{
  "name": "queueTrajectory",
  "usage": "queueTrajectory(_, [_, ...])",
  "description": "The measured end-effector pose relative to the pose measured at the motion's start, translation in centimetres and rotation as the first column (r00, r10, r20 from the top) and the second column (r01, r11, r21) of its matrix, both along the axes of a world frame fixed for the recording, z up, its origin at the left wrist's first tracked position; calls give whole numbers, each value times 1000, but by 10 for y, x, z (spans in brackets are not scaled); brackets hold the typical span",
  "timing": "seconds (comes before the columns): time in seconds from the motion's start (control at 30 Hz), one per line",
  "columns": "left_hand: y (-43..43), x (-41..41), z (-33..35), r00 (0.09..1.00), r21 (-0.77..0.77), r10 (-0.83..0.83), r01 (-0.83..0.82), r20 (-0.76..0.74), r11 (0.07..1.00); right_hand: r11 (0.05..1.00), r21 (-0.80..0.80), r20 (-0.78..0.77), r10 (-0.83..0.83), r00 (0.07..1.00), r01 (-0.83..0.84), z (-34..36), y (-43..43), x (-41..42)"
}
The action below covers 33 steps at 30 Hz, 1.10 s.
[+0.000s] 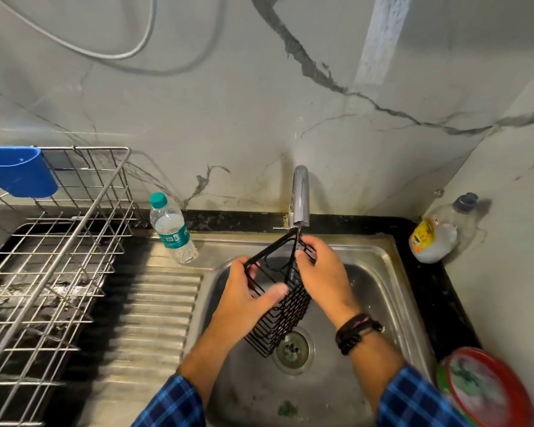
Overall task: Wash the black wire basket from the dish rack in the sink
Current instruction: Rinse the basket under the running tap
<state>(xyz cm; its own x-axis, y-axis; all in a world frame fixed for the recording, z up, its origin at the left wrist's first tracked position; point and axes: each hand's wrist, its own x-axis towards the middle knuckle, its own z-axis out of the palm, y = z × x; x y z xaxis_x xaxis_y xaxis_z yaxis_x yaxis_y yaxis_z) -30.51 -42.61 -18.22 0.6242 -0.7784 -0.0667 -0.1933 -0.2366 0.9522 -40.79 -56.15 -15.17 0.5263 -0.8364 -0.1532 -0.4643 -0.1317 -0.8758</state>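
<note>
In the head view, the black wire basket (279, 326) is being held tilted above the sink (383, 288), its upper end just under the tap (300, 195). Its side is being gripped by the left hand (247, 292), thumb curled across the wires, and its upper part is being gripped by the right hand (324, 272). A water bottle (171, 229) is being seen beyond the left hand

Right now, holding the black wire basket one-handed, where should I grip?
Likely the thick top frame of the black wire basket, coming from the left where the left hand grips it. It hangs tilted under the tap, open end up, and the frame looks stiffer than the thin side wires.
</note>
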Motion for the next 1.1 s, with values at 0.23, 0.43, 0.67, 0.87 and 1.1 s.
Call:
queueTrajectory(0.23, [-18,-11,11,935,-130,262,-298,-239,946,934,-317,-121,135,983,-167,-6,46,-7])
queueTrajectory(0.43, [-32,-3,13,884,-108,345,-395,-316,912,817,-441,-190,320,928,-372,-19,55,-21])
queueTrajectory(0.67, [-36,-10,31,922,-88,82,-124,-378,988,950,-233,139,244,960,-208,-21,14,-9])
queueTrajectory(0.87, [-40,-13,37,778,-283,37,-273,-628,920,945,-292,234,219,947,-146,-36,36,-13])
queueTrajectory(1.1, [-35,5,34,658,-317,94,-476,-747,820,941,209,80,256,963,-267,-90,45,-59])
